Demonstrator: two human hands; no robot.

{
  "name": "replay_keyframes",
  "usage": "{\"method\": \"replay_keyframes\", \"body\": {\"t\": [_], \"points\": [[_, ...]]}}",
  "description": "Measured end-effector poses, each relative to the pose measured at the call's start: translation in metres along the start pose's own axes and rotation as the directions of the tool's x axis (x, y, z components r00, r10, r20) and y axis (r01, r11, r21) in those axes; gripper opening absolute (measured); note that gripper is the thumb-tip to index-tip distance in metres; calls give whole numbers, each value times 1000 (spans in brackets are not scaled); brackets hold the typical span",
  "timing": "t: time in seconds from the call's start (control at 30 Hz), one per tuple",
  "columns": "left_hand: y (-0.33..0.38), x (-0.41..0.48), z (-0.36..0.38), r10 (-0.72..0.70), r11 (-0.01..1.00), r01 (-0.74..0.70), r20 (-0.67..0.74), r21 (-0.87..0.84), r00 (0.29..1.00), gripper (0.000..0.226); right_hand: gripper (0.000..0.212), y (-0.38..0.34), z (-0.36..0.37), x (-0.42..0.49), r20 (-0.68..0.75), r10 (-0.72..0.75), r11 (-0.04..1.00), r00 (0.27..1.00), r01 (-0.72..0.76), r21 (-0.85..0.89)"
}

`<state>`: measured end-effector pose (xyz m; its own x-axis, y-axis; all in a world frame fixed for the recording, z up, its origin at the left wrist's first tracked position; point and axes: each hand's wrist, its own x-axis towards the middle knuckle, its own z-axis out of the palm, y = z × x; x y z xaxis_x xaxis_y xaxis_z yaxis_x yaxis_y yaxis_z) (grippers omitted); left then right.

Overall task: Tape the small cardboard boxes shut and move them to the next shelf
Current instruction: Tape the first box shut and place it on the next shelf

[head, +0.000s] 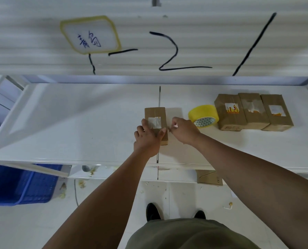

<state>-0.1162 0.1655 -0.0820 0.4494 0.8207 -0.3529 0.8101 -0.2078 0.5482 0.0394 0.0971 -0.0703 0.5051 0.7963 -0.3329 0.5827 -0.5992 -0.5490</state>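
Bare forearms reached forward. The left hand (149, 136), fingers flat and spread, steadied the small cardboard box (155, 113) mid-shelf. The right hand (182, 130), fingers curled together, worked the box's edge, probably smoothing tape. The tape roll (203, 115) sat near.

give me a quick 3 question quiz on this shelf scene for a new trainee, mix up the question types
1. Multiple choice: on the shelf, what lies between the box under the left hand and the row of boxes on the right?
A) scissors
B) the yellow tape roll
C) a marker pen
2. True or false: the left hand rests on top of the box.
3. Fill in: the row of boxes to the right of the tape roll holds ___ boxes.

Key: 1 B; 2 true; 3 three
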Motion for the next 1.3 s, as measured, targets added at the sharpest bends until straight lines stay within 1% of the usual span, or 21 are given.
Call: {"method": "replay_keyframes", "body": {"t": [0.07,0.13,0.27,0.33,0.5,0.63,0.7,0.73,0.8,0.87,0.9,0.97,1.0,1.03,1.07,1.1,1.13,1.17,1.2,1.23,1.3], "points": [[1,0,0,-7,1000,7,-4,-6,1000,99,16,10,2,-5,84,12,1000,996,-11,-19],[1,-1,-1,-8,1000,8,-5,-12,1000,99,20,17,5,-9,100,14,999,995,-17,28],[1,-5,-2,-28,1000,28,-14,-4,1000,101,16,13,2,-14,-13,31,942,999,-25,336],[-1,-8,-2,-43,999,44,-38,28,998,102,11,4,-2,-12,-42,38,901,998,-16,433],[-18,-9,-13,-49,995,56,-93,78,994,100,12,-8,1,-2,7,64,906,998,-61,418],[-32,-3,-28,-107,993,103,-96,-52,990,96,8,-3,11,-4,36,94,890,995,-100,445],[-36,-4,-32,-113,992,108,-82,-57,990,101,12,4,17,-9,70,54,923,996,-76,378],[-37,-5,-32,-105,994,102,-73,-38,992,108,18,9,20,-11,97,29,950,995,-58,306],[-36,-9,-31,-96,995,97,-64,5,993,123,30,18,24,-16,123,-26,1000,992,25,10],[-34,-11,-30,-99,995,97,-86,-17,991,126,39,27,25,-19,85,-80,939,993,103,-328],[-32,-13,-30,-100,994,94,-103,-58,990,123,45,29,23,-22,58,-88,898,994,104,-427],[-27,-18,-30,-79,987,59,-129,-151,988,117,56,25,17,-28,-13,-73,872,997,58,-487],[-24,-22,-30,-61,981,35,-136,-189,989,115,55,21,13,-30,-62,-55,911,997,24,-412],[-21,-27,-30,-43,975,10,-145,-222,988,115,50,14,9,-33,-113,-29,974,993,2,-228],[-18,-33,-31,-30,966,-12,-158,-257,987,117,45,6,4,-35,-143,1,999,990,5,38],[-15,-38,-32,-18,955,-35,-176,-293,984,119,42,-3,0,-38,-153,22,952,988,26,304],[-11,-43,-33,-5,943,-61,-198,-326,980,121,42,-13,-4,-40,-141,37,862,989,40,505],[-8,-47,-34,10,931,-90,-221,-353,975,122,44,-23,-6,-43,-111,39,771,993,41,636],[-5,-50,-34,26,920,-117,-241,-374,970,122,45,-32,-7,-45,-88,31,712,996,40,702],[-3,-52,-34,38,908,-141,-258,-394,965,120,43,-40,-6,-47,-84,17,697,996,48,715],[2,-55,-35,49,893,-169,-283,-418,958,119,34,-52,-3,-49,-130,-23,747,991,103,656]]}}
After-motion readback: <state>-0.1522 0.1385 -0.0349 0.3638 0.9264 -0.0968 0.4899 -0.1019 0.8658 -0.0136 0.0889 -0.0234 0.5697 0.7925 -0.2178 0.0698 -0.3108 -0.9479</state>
